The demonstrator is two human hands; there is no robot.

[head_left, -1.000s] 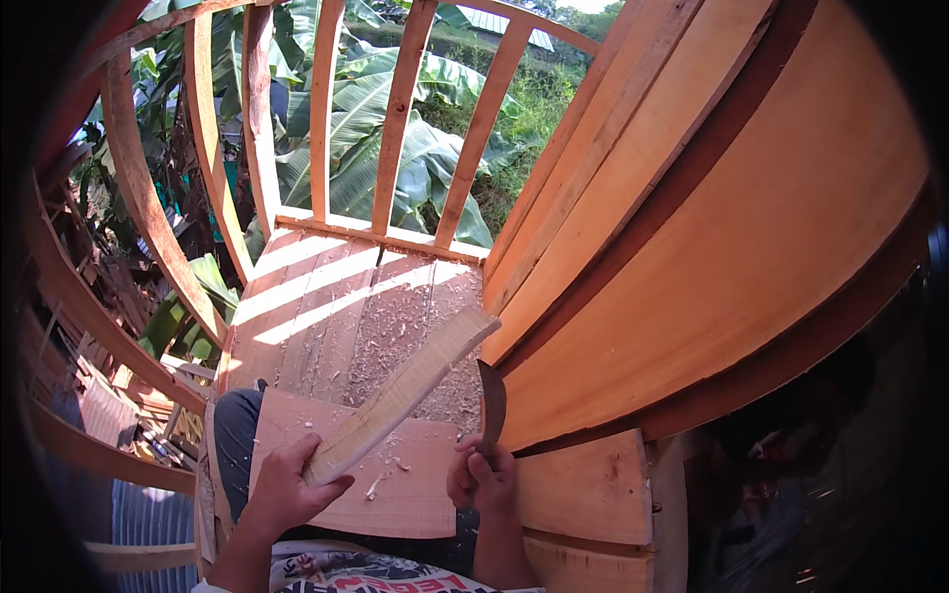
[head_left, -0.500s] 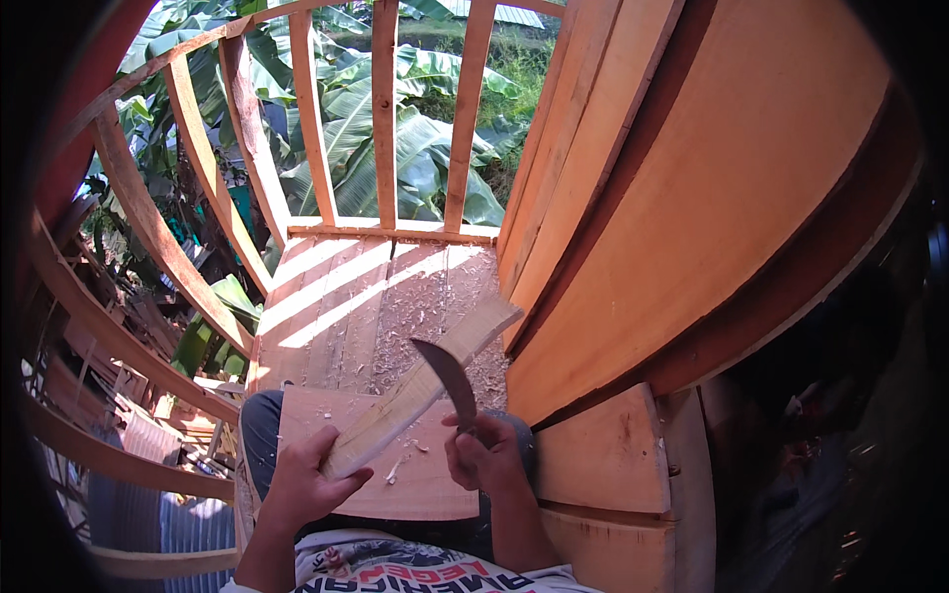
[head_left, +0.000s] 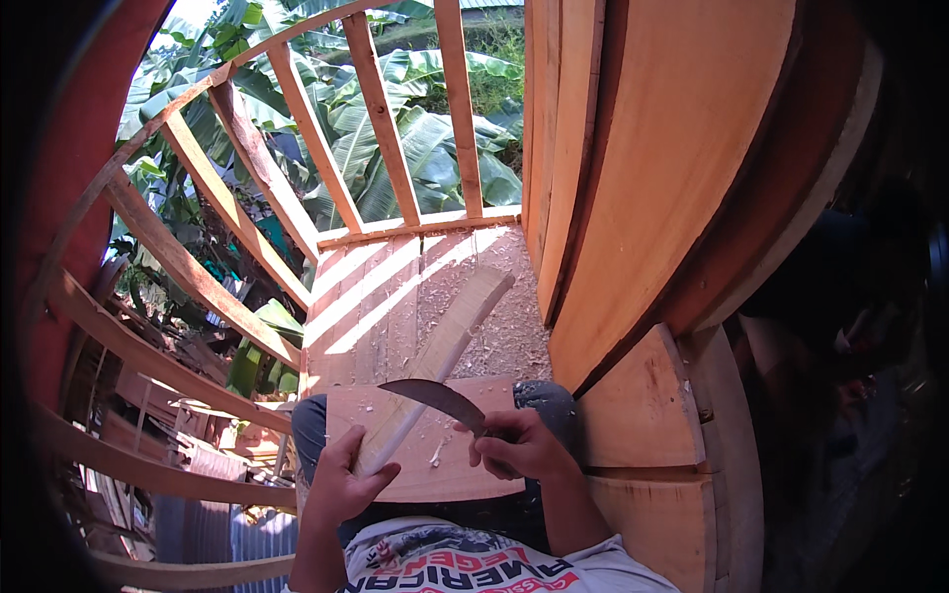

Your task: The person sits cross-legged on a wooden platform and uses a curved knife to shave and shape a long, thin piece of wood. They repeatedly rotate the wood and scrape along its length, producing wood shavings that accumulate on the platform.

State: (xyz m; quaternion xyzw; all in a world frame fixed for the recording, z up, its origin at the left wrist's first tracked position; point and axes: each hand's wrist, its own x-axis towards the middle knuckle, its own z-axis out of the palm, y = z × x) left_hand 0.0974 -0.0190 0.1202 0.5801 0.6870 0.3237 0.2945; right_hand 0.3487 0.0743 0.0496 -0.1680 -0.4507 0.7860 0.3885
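Note:
My left hand (head_left: 348, 481) is closed round the near end of a pale strip of wood (head_left: 457, 321), which slants up and away to the right. In my right hand (head_left: 521, 447) is the handle of a knife with a dark, curved blade (head_left: 432, 395). The blade lies across the lower part of the strip, its tip pointing left; whether it touches the wood I cannot tell. Under both is a flat wooden board (head_left: 460, 472) resting on my lap, with a few curled shavings (head_left: 436, 457) on it.
Wood shavings litter the plank floor (head_left: 390, 306) ahead. A railing of wooden slats (head_left: 381, 119) bounds the front and left, with banana leaves beyond. Large boards (head_left: 682, 148) lean along the right side. In the dark at far right sits another person (head_left: 791, 366), partly visible.
The knife has turned from pointing steeply upward to lying nearly level, lower on the strip. The strip stands steeper. The whole view has swung a little.

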